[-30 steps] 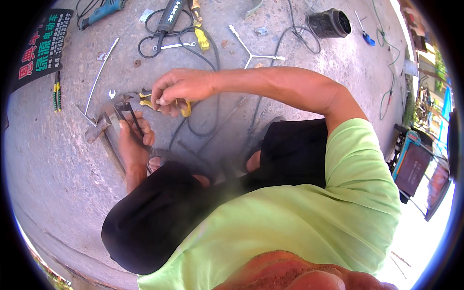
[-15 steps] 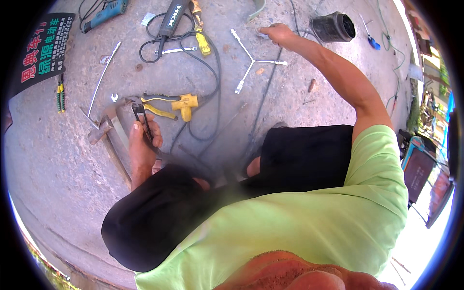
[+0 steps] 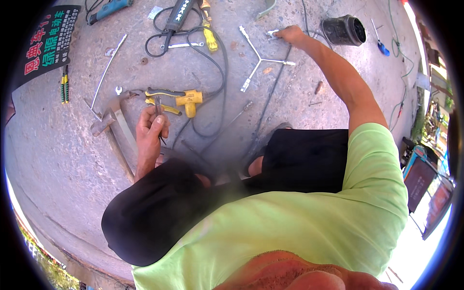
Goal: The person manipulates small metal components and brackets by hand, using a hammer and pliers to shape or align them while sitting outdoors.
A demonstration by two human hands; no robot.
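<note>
My left hand [image 3: 152, 125] is closed around a slim dark metal tool [image 3: 158, 105] held upright, its kind unclear. Just beyond it lie yellow-and-black handled pliers [image 3: 166, 93] and a yellow T-shaped plug-like piece [image 3: 189, 100]. Left of that hand, a hammer [image 3: 102, 124] with a wooden handle rests on the ground. My right arm stretches far forward, and my right hand [image 3: 293, 36] is low at the ground, fingertips pinched on a small shiny metal piece [image 3: 273, 33]. A three-armed socket wrench [image 3: 260, 59] lies close to the left of it.
A black cylindrical container [image 3: 343, 30] lies at the far right. Dark cables [image 3: 224, 72] cross the concrete. A corded black tool [image 3: 180, 17], a combination wrench [image 3: 182, 46], a yellow screwdriver [image 3: 210, 38], a long metal rod [image 3: 109, 72] and a blue power tool [image 3: 108, 10] lie around.
The tool in my left hand has turned, so its broad black slotted face no longer shows. My right hand stays at the far spot, with the metal piece showing more clearly. The view has shifted slightly.
</note>
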